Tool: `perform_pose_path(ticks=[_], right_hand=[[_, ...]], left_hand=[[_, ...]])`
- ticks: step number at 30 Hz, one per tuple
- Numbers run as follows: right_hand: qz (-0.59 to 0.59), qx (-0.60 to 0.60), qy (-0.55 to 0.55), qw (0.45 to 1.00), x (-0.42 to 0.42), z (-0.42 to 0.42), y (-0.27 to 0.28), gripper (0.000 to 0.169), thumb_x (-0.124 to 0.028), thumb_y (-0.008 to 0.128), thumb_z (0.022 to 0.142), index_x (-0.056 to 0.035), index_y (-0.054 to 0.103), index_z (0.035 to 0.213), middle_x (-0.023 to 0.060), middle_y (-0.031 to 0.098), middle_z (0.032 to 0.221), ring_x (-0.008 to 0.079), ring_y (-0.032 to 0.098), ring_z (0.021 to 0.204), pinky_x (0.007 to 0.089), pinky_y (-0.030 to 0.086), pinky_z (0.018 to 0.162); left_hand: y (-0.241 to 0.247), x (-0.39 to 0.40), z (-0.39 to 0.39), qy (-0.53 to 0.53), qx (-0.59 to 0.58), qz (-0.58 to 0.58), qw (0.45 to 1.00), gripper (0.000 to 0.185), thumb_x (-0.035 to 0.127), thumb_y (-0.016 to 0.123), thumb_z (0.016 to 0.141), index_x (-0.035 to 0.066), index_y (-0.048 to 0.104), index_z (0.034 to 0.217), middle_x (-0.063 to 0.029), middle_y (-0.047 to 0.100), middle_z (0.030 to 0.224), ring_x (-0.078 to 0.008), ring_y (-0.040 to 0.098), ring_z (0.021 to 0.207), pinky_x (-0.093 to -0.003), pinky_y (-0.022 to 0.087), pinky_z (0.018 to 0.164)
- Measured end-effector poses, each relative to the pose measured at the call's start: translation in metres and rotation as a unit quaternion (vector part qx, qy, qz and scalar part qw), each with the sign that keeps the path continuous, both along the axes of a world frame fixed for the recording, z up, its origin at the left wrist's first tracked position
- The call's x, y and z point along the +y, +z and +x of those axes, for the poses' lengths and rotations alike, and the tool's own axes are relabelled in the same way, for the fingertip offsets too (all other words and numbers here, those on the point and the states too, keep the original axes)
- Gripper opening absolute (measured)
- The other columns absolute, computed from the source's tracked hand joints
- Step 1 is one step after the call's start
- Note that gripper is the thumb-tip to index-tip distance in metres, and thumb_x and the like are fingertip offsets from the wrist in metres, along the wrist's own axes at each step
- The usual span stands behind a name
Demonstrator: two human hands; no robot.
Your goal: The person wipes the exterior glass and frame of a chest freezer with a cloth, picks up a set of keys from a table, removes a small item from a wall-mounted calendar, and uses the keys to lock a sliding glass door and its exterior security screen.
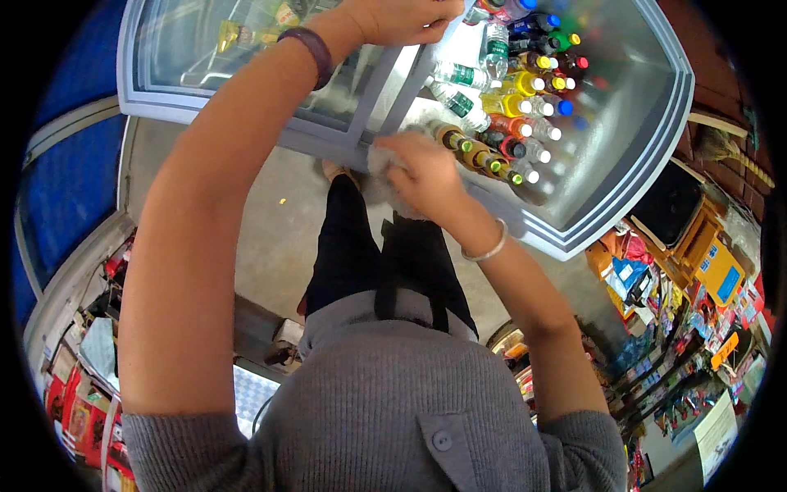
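Note:
A chest cooler (307, 136) with sliding glass lids stands before me. At its far side my left hand (409, 21) has its fingers curled at the frame of a glass lid (375, 92); part of the grip is cut off by the picture's top edge. Bunched in my right hand (424, 175) is a greyish cloth (382, 161), held against the cooler's near rim and slightly blurred. Right of both hands, drink bottles fill the lit side: water bottles (461, 75) lying down, yellow drink bottles (504, 104) and green-capped brown bottles (479, 157).
Yellow packets (237, 35) show under the left glass. Bagged goods (630, 273) and a yellow box (716, 264) crowd the right side. Red packages (77, 406) stand at lower left, below blue panels (74, 203). My legs (347, 246) are close to the cooler on a concrete floor (276, 227).

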State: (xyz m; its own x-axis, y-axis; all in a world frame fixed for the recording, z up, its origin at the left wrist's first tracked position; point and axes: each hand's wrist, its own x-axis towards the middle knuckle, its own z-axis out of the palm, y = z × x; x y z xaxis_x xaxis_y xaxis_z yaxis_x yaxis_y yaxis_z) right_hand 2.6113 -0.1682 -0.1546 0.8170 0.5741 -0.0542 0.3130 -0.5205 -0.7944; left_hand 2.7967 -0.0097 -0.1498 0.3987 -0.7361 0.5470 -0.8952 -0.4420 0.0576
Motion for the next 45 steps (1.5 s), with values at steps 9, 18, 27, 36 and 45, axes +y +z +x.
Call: perform_pose_path(ticks=[9,18,27,36,45], right_hand=[[-0.152,-0.119,0.026,0.981,0.016,-0.018,-0.001,0.041,-0.011,0.062,0.069,-0.0074,0.058,0.109,0.0081,0.059,0.107,0.0279,0.060,0.084,0.0383,0.050,0.074],[-0.147,-0.040,0.023,0.988,-0.043,-0.022,0.003,0.031,-0.012,0.060,0.073,-0.0084,0.057,0.103,0.0091,0.061,0.105,0.0303,0.061,0.089,0.0413,0.049,0.077],[-0.211,-0.005,0.056,0.976,-0.049,-0.012,0.008,0.026,-0.012,0.058,0.072,-0.0092,0.056,0.099,0.0137,0.064,0.081,0.0313,0.063,0.078,0.0443,0.049,0.067],[-0.277,0.133,0.110,0.945,-0.121,0.009,0.020,0.028,-0.011,0.054,0.072,-0.0119,0.057,0.100,0.0160,0.062,0.078,0.0351,0.061,0.079,0.0473,0.046,0.070],[-0.231,0.213,0.092,0.945,-0.182,0.010,0.011,0.032,-0.014,0.053,0.072,-0.0093,0.058,0.104,0.0212,0.061,0.081,0.0383,0.059,0.082,0.0455,0.046,0.073]], left_hand=[[-0.006,-0.003,0.004,-0.008,0.010,-0.007,1.000,0.015,0.016,0.057,0.074,0.008,0.053,0.085,-0.0095,0.056,0.104,-0.0273,0.052,0.096,-0.0505,0.031,0.101],[-0.003,-0.004,0.002,0.000,0.025,0.014,1.000,0.014,0.014,0.057,0.074,0.007,0.054,0.085,-0.0110,0.056,0.105,-0.0286,0.052,0.097,-0.0508,0.030,0.103],[-0.009,-0.005,0.006,-0.012,0.029,0.023,0.999,0.026,0.015,0.063,0.068,0.004,0.057,0.091,-0.0135,0.056,0.105,-0.0313,0.052,0.103,-0.0515,0.028,0.105],[0.000,-0.007,0.009,0.008,0.037,0.112,0.993,0.023,0.019,0.063,0.069,0.005,0.054,0.086,-0.0136,0.055,0.107,-0.0311,0.050,0.106,-0.0515,0.030,0.103],[0.004,-0.006,0.002,0.018,0.020,0.077,0.997,0.019,0.018,0.060,0.069,0.007,0.053,0.083,-0.0119,0.055,0.105,-0.0303,0.052,0.104,-0.0502,0.032,0.102]])
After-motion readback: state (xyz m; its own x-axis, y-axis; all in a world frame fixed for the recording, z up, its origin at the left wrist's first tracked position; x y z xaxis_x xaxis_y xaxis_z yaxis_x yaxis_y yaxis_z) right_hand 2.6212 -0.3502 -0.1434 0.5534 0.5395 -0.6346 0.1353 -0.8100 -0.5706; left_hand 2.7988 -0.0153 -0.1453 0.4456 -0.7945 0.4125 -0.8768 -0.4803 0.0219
